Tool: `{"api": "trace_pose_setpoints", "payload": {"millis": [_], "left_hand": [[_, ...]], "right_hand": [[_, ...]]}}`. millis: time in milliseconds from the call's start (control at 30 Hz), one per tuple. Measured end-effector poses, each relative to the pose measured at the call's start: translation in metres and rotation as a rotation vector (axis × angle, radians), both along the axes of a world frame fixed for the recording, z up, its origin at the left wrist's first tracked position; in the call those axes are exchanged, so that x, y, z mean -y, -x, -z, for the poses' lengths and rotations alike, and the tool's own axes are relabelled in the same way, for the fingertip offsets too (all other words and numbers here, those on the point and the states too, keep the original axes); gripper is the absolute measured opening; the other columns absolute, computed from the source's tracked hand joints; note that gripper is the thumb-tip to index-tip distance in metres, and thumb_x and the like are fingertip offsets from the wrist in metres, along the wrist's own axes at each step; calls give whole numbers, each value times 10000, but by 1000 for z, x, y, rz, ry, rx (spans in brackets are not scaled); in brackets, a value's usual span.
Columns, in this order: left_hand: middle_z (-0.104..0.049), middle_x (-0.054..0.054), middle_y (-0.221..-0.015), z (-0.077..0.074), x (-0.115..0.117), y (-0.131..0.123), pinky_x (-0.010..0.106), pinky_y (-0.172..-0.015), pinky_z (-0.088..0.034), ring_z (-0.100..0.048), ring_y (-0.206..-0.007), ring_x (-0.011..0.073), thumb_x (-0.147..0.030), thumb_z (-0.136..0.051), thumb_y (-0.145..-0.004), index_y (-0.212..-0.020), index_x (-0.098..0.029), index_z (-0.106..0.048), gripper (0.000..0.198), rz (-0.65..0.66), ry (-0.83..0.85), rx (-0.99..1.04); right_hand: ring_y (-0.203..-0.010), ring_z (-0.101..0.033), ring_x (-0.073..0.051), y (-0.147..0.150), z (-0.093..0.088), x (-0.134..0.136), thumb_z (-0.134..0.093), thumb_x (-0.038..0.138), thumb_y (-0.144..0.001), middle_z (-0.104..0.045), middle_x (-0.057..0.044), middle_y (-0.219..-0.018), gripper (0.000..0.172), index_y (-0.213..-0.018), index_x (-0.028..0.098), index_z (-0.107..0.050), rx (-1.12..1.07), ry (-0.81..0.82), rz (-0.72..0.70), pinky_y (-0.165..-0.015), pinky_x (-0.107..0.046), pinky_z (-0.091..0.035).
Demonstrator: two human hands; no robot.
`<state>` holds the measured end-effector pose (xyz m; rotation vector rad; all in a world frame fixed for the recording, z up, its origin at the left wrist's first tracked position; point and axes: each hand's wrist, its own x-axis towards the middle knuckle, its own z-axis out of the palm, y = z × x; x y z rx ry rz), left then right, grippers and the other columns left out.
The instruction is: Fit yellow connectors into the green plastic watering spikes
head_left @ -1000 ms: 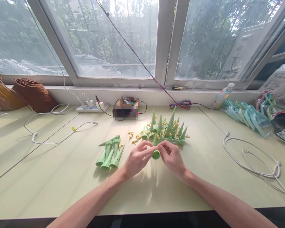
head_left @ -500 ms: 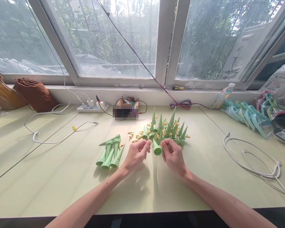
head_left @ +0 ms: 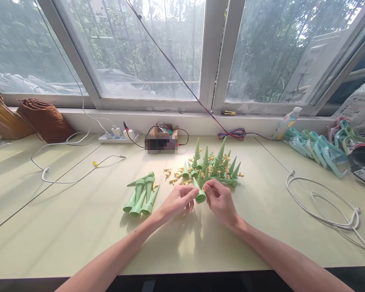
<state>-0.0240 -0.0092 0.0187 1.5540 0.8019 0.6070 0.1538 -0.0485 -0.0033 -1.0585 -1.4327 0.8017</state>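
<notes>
Between both hands is a green cone-shaped watering spike, tilted with its open round collar toward me and its tip pointing away. My left hand is closed, thumb and fingers pinching the spike's left side. On the other side, my right hand is closed at the collar, where a bit of yellow shows at the fingertips. Just beyond lie small yellow valves, loose on the table. Behind the hands stands a cluster of green spikes, several with yellow valves fitted. More spikes lie piled to the left.
A white power strip and a small cardboard box sit along the back. Pale cables curl at left and right. Bagged pastel items and a bottle are at the far right.
My left hand has moved right and closed on the spike, which was held only by my right hand before. My right hand has barely shifted.
</notes>
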Motion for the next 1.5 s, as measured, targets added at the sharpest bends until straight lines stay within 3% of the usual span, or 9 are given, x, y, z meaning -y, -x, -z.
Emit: {"api": "trace_pose_setpoints", "payload": {"millis": [167,367,567,767,1000,1133,1267,1500], "left_hand": [[-553,-14,-543,1,0,0,204,-454,-395,-510,-454,95,-594,-587,-888,-718,-152,-540,476,-4,-53,-11],[-511,-35,-616,-4,3,-1,198,-467,-417,-506,-492,82,-488,-646,-876,-799,-143,-595,357,-19,-150,-41],[-517,-9,-763,-4,7,-3,200,-532,-488,-569,-615,92,-377,-645,-885,-784,-155,-563,258,-83,-458,-97],[-581,37,-934,11,5,-1,213,-558,-494,-570,-623,76,-249,-595,-943,-983,-163,-619,99,-49,-766,-154],[-635,105,-1124,11,4,3,264,-657,-536,-631,-820,150,-173,-475,-1004,-1358,-235,-512,362,-11,-1108,-227],[-644,112,-1125,13,3,4,247,-581,-503,-607,-692,119,-166,-449,-1010,-1370,-221,-515,370,-17,-1208,-300],[-629,87,-1126,14,3,1,255,-611,-522,-572,-628,87,-181,-493,-990,-1273,-250,-608,314,-90,-1086,-284],[-618,42,-1044,-1,0,-1,221,-553,-525,-576,-578,68,-301,-705,-834,-1157,-213,-617,347,-204,-406,-172]], "right_hand": [[-454,-390,-85,-1,1,-1,-510,441,-994,-500,28,-638,308,-794,206,-515,-12,-3,-9,-402,-218,-297],[-451,-360,-88,-1,0,-1,-500,453,-995,-448,45,-607,321,-790,206,-509,11,21,-8,-410,-225,-280],[-455,-360,-95,-2,-1,-2,-497,474,-992,-436,49,-588,338,-787,205,-511,26,55,-16,-425,-232,-292],[-471,-366,-102,-2,-2,-3,-513,468,-981,-446,45,-584,341,-771,201,-526,16,97,-19,-448,-239,-307],[-468,-370,-106,-2,-1,-4,-509,453,-981,-444,47,-575,330,-770,201,-545,13,134,-21,-450,-243,-297],[-482,-396,-109,-2,-2,-5,-525,447,-973,-475,37,-598,327,-765,197,-558,39,138,-9,-456,-243,-309],[-491,-415,-111,-2,-3,-5,-522,441,-979,-486,31,-598,329,-763,196,-557,31,130,-4,-461,-241,-321],[-496,-407,-106,-3,-2,-3,-504,419,-999,-500,27,-618,300,-800,200,-551,42,34,58,-464,-235,-323]]}}
